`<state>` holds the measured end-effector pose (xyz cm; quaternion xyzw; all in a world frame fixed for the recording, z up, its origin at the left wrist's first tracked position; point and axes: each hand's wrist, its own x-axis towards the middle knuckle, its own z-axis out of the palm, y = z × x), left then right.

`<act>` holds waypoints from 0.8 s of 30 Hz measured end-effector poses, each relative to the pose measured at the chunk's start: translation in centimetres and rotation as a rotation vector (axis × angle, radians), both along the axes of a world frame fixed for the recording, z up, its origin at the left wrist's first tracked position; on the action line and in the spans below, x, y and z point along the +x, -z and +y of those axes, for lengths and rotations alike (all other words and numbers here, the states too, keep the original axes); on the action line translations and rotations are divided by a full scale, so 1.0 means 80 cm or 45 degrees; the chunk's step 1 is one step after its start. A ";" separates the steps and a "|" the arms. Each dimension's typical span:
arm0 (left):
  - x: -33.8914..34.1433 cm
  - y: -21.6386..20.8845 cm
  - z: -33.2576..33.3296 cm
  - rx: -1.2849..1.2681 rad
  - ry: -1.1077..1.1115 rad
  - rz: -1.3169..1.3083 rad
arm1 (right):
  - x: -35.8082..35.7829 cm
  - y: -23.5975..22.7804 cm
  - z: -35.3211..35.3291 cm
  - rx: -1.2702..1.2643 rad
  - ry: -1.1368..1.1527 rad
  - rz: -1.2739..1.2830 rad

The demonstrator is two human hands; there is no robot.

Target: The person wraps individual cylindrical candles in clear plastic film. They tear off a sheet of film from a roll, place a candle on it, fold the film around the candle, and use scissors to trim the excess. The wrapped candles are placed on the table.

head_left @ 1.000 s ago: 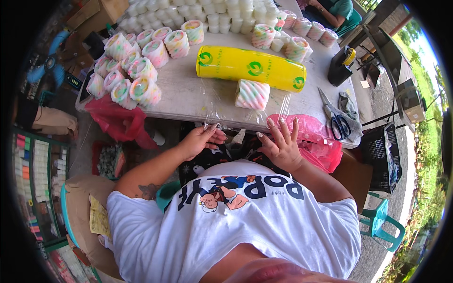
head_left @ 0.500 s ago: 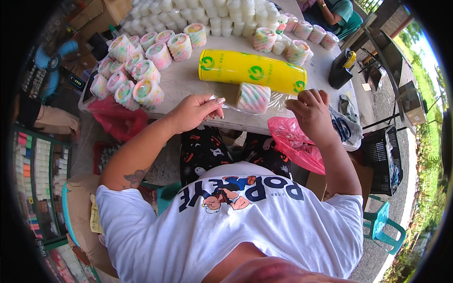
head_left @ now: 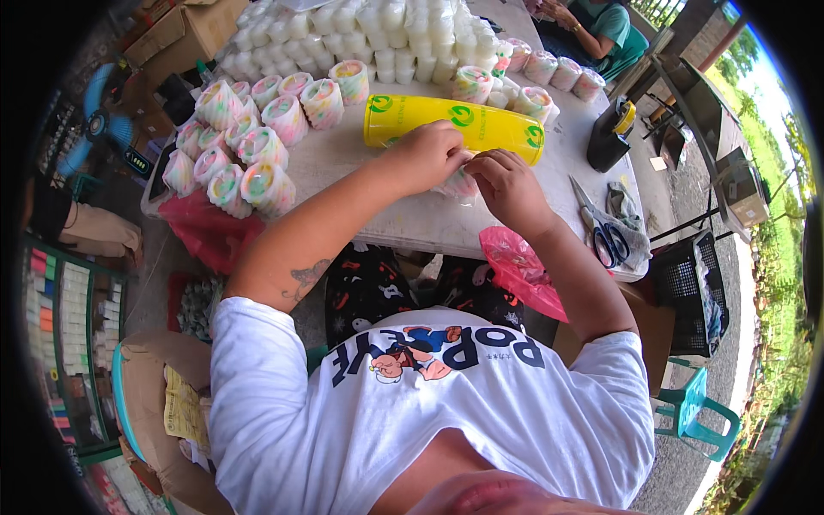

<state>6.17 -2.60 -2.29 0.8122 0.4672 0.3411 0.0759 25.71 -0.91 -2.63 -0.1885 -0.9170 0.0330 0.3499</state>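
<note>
Left hand (head_left: pixel 427 156) and right hand (head_left: pixel 512 186) sit close, fingers bent.

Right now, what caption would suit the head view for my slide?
Left hand and right hand, close together at a pastel cylinder near the yellow roll, scissors at right.

Head-worn fisheye view (left of a pair), looking down, wide, near the table (head_left: pixel 412 225)

On the table (head_left: pixel 412 225), the roll (head_left: pixel 412 120) lies upper centre behind one bundle (head_left: pixel 458 188); other bundles (head_left: pixel 263 148) cluster upper left, stacks (head_left: pixel 386 39) stand along the top. At right, scissors (head_left: pixel 592 212) lie before the holder (head_left: pixel 606 142); a crate (head_left: pixel 687 296) stands beside the table.
</note>
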 end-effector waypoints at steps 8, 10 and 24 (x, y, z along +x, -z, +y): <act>-0.023 0.020 -0.032 0.155 0.104 0.016 | 0.008 0.017 0.000 -0.456 -0.069 0.194; -0.031 0.026 -0.040 0.217 0.142 0.082 | 0.015 0.020 0.000 -0.300 -0.087 0.067; -0.037 0.062 0.009 0.193 0.042 0.125 | -0.001 0.020 0.057 -0.264 -0.058 -0.192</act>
